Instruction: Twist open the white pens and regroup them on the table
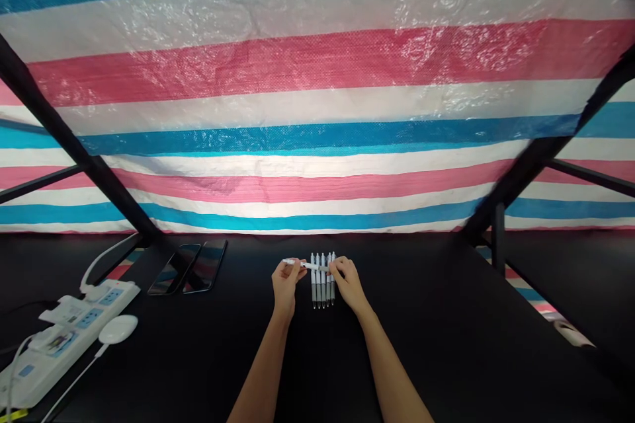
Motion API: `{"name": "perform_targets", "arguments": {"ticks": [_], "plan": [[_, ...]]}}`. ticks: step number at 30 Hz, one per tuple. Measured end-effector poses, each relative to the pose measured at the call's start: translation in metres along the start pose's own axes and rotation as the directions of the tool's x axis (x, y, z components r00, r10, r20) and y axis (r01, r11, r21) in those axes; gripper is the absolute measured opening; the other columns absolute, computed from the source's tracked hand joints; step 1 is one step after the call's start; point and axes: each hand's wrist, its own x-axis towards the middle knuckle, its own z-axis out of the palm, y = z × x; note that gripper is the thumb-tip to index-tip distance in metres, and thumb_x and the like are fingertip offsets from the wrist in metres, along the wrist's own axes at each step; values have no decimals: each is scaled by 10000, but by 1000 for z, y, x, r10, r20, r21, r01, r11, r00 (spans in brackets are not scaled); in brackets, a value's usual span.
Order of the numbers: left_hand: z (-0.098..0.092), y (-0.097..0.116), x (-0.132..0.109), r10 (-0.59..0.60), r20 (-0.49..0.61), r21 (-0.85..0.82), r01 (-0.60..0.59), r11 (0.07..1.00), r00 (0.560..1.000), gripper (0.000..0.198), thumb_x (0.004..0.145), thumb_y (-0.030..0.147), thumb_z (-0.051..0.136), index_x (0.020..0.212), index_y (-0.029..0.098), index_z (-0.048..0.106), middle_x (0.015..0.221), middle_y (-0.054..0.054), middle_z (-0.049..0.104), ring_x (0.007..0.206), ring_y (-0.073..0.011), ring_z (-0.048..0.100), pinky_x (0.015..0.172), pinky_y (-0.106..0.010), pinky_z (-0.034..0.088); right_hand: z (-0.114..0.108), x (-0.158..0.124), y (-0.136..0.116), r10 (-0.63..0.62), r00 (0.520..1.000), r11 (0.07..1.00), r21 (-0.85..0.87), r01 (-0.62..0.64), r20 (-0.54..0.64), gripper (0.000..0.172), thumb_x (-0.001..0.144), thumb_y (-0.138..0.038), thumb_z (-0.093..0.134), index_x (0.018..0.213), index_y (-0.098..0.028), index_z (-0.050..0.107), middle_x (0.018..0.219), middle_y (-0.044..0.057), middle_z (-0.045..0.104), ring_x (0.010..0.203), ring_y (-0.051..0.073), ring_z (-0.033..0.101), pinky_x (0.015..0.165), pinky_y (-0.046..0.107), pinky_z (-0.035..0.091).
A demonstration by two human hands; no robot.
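Note:
My left hand (287,285) and my right hand (348,284) are close together over a black table (421,344). Between them a white pen (306,266) lies almost level, pinched by the fingertips of my left hand. Its right end reaches the fingers of my right hand. Just below it, several white and grey pens (322,285) stand lengthwise side by side in a tight row, and my right hand partly covers their upper ends.
A white power strip (64,337) with plugs and cables lies at the left, beside a round white device (118,329). Two dark glass panels (206,266) lie at the back left. Black metal bars (520,185) and a striped tarpaulin (317,112) rise behind the table.

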Motion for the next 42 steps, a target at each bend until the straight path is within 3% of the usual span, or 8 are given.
{"name": "perform_targets", "arguments": {"ticks": [3,7,13,17,21,26,32,42], "plan": [[0,1,1,6,-36,-5,-6,1000,999,381,600,423,750,781,119,608,802,-83,709,691,-155,672,689,-291,548,-1,-1,1,-38,998,999,37,40,-47,211,832,-377,504,810,-203,621,879,63,533,855,214,512,785,345,405],[-1,2,1,0,-51,-22,-1,1000,999,378,596,424,752,771,123,602,811,-83,708,692,-150,671,690,-287,546,-4,-3,0,-28,998,999,33,30,-60,265,805,-380,550,1016,-226,595,1015,74,537,945,227,504,826,355,401],[0,0,0,-2,-4,2,2,1000,1000,374,604,424,746,784,125,610,820,-87,708,709,-165,675,700,-307,550,-3,-3,1,16,1000,992,-124,-18,-10,341,898,-388,401,727,-235,654,886,58,612,870,228,514,786,367,371],[-1,0,1,3,-8,19,-3,1000,1000,372,621,424,736,804,123,617,840,-91,707,725,-162,673,710,-305,551,-7,-3,4,-15,999,999,-39,16,36,161,815,-348,539,866,-229,635,905,48,618,910,233,516,824,368,375],[-1,1,1,-1,-16,16,2,1000,1000,368,622,421,737,803,125,614,836,-86,706,723,-163,672,707,-305,550,-9,-3,2,24,1000,998,57,-25,14,321,783,-355,575,1077,-228,573,951,50,631,954,246,539,863,372,382],[-1,2,1,-14,-8,18,14,1000,1000,338,620,417,736,779,142,621,824,-63,710,728,-165,666,703,-286,545,-5,-1,0,54,993,977,199,-74,105,287,865,-362,455,1027,-188,615,681,17,654,708,210,609,763,328,432],[-3,-1,3,-4,-25,2,4,1000,1000,368,606,422,745,784,129,613,834,-84,706,710,-162,673,689,-298,551,-7,-1,3,47,997,941,332,-66,63,465,770,-315,597,1216,-201,527,1018,68,658,920,218,596,843,357,447],[0,0,0,-35,4,1,35,999,999,342,627,422,733,701,132,568,722,-43,689,632,-127,655,621,-242,532,-5,1,-4,103,983,949,282,-144,153,359,841,-455,489,792,-163,690,625,39,654,632,198,596,635,296,440]]}}
